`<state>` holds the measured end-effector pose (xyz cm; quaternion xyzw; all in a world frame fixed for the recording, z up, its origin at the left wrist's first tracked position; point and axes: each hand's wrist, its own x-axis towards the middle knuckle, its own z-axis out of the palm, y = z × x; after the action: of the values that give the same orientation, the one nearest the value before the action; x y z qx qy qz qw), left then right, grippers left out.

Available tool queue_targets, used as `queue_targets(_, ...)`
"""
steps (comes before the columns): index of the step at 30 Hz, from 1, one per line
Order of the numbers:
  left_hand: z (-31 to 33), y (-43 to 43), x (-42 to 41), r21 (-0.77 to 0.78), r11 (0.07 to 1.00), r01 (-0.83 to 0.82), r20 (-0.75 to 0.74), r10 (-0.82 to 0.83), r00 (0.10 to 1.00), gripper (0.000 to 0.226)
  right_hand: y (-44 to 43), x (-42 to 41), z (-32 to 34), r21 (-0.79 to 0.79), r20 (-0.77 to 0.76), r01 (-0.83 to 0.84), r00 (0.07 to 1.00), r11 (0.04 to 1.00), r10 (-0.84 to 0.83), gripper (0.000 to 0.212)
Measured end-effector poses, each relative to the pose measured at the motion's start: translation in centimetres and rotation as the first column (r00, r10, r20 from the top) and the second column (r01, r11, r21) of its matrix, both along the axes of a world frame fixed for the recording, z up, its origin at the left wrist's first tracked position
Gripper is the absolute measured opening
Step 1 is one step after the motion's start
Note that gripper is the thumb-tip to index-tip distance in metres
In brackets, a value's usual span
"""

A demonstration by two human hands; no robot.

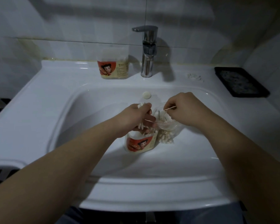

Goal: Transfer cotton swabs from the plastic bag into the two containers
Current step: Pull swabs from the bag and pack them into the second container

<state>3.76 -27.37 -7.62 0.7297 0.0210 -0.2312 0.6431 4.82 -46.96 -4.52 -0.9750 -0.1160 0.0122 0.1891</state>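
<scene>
L grip [134, 117] fisted round swab bundle [141, 104] over container [141, 144]; R grip [183, 109] pinches one swab [170, 108] above bag [166, 135].

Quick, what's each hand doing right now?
The left hand grips a bundle of cotton swabs.
The right hand pinches a single cotton swab.

2 bare arms reach forward, left forearm [63, 159] and right forearm [233, 151] converging. Then left hand [136, 118] curled in fist around bundle of cotton swabs [142, 104]; heads stick out above and below grip. At right hand [183, 109] knuckles up, fingertips pinch 1 single swab [170, 108], stick pointing out of pinch toward other fist. Hands near, apart.
</scene>
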Motion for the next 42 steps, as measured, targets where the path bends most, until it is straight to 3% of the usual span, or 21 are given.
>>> queue_targets(5, -0.2, 0.0, 0.0, 0.011, 1.0, 0.002, -0.008, -0.002, 1.0, 0.036, 0.1, 0.4, -1.9, -0.191, -0.101, -0.063, 0.994, 0.979, 0.044, 0.036)
queue_targets(8, -0.1, -0.1, -0.2, 0.006, 1.0, 0.009, -0.018, -0.008, 1.0, 0.036, 0.5, 0.5, -2.8, -0.196, -0.148, -0.146, 0.982, 0.97, 0.118, 0.018)
queue_targets(11, 0.1, -0.2, -0.3, -0.01, 1.0, 0.017, -0.016, -0.017, 1.0, 0.035, 1.0, 0.4, -3.3, -0.175, -0.18, -0.178, 0.973, 0.968, 0.147, 0.024)
queue_targets(22, 0.7, -0.3, -0.8, -0.064, 0.997, 0.042, -0.028, -0.044, 0.999, 0.035, 1.4, 0.6, -3.7, -0.258, -0.185, -0.192, 0.972, 0.947, 0.147, 0.013)
queue_targets(29, 0.6, -0.4, -0.9, -0.099, 0.993, 0.071, -0.057, -0.077, 0.995, 0.047, 1.2, 0.6, -3.1, -0.231, -0.133, -0.167, 0.981, 0.958, 0.139, 0.015)
queue_targets(33, 0.7, -0.3, -0.7, -0.101, 0.994, 0.034, -0.075, -0.042, 0.996, 0.034, 0.8, 0.5, -2.0, -0.176, -0.116, -0.077, 0.992, 0.981, 0.057, 0.019)
queue_targets(42, 0.7, -0.3, -0.7, -0.076, 0.997, 0.009, -0.076, -0.015, 0.997, 0.033, 0.3, 0.3, -0.7, 0.027, -0.009, 0.05, 0.999, 0.998, -0.049, 0.019)
